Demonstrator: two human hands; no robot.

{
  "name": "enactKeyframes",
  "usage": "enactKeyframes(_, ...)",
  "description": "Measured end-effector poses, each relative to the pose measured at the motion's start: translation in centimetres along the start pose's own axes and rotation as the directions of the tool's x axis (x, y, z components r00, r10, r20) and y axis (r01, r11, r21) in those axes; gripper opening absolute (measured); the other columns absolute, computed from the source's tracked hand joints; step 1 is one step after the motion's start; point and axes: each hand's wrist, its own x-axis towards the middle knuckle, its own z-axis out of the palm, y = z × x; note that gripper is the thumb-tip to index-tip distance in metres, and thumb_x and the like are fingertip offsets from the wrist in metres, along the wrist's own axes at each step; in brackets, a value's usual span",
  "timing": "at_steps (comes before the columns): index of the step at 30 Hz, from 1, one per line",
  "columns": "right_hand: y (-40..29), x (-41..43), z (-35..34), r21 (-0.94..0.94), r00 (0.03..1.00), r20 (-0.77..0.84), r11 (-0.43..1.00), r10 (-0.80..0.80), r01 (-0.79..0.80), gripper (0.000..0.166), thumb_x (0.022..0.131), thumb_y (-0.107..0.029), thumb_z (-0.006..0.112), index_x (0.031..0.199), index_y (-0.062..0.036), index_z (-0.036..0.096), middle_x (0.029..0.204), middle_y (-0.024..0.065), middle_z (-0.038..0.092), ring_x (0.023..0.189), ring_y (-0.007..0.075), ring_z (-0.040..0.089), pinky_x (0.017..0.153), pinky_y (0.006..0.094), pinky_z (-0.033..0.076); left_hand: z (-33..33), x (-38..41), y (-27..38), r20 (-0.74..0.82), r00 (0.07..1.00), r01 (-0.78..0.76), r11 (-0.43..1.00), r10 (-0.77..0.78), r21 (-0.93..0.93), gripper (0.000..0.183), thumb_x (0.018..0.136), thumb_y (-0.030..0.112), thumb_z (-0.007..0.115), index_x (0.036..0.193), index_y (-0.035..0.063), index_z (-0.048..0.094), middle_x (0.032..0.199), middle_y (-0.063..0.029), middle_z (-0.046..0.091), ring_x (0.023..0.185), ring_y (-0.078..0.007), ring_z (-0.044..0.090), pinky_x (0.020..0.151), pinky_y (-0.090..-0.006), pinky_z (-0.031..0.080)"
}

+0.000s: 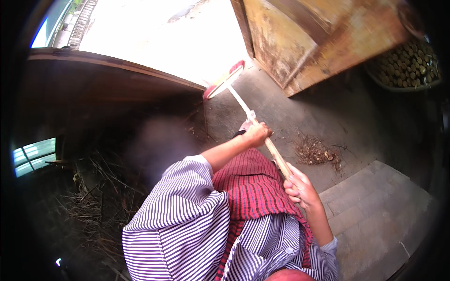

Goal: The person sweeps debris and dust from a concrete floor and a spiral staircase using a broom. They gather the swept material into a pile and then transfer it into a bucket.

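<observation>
My left hand (258, 134) grips the wooden handle (276, 154) of a push broom partway along, just below its white bracket (251, 115). Closer to my body, my right hand (304, 186) is closed around the same handle near its end. The broom head (225, 82) has red and yellow bristles and is at the doorway, between the end of a dark wooden panel and an open door. A heap of twigs and dry debris (318, 151) lies on the concrete floor (281, 116), to the right of the handle.
An open, stained wooden door (281, 42) stands at the upper right. Beyond it is a container of round-ended pieces (407, 65). A raised slab (376, 210) lies at the lower right, with loose sticks (91, 203) in the dark at left. Outside the doorway is bright ground (158, 42).
</observation>
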Motion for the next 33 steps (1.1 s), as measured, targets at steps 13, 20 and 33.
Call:
enactKeyframes(13,-9.8,25.2,7.0,-0.127,0.990,0.070,0.985,0.122,-0.113,0.044,0.093,-0.019,0.041,0.135,-0.0135,0.027,0.069,0.0008,0.044,0.046,0.0035,0.034,0.034,0.0172,0.026,-5.9,0.9,-19.7,-0.295,0.871,0.441,0.891,-0.393,0.113,0.014,0.063,0.015,0.063,0.074,0.0121,0.055,0.079,-0.0062,0.053,0.090,-0.0277,0.052,0.070,-0.0444,0.038)
enactKeyframes(20,-10.0,18.3,-6.5,0.279,0.931,-0.123,0.912,0.343,-0.299,0.045,0.093,-0.014,0.038,0.136,-0.0192,0.027,0.070,0.0020,0.045,0.042,0.0024,0.032,0.033,0.0150,0.025,8.3,7.7,-12.1,0.183,0.955,0.235,0.972,-0.234,0.018,0.015,0.063,0.025,0.066,0.072,0.0153,0.060,0.077,-0.0046,0.055,0.086,-0.0288,0.051,0.082,-0.0513,0.035)
enactKeyframes(33,-5.4,-16.3,-12.6,0.641,0.913,-0.367,0.760,0.180,0.108,0.032,0.091,-0.013,0.040,0.123,-0.0092,0.041,0.068,0.0005,0.046,0.043,0.0010,0.031,0.035,0.0131,0.021,15.7,12.0,21.1,0.537,0.689,-0.356,0.872,0.487,-0.335,0.018,0.073,0.019,0.053,0.086,0.0079,0.059,0.084,-0.0104,0.060,0.095,-0.0311,0.053,0.091,-0.0693,0.022)
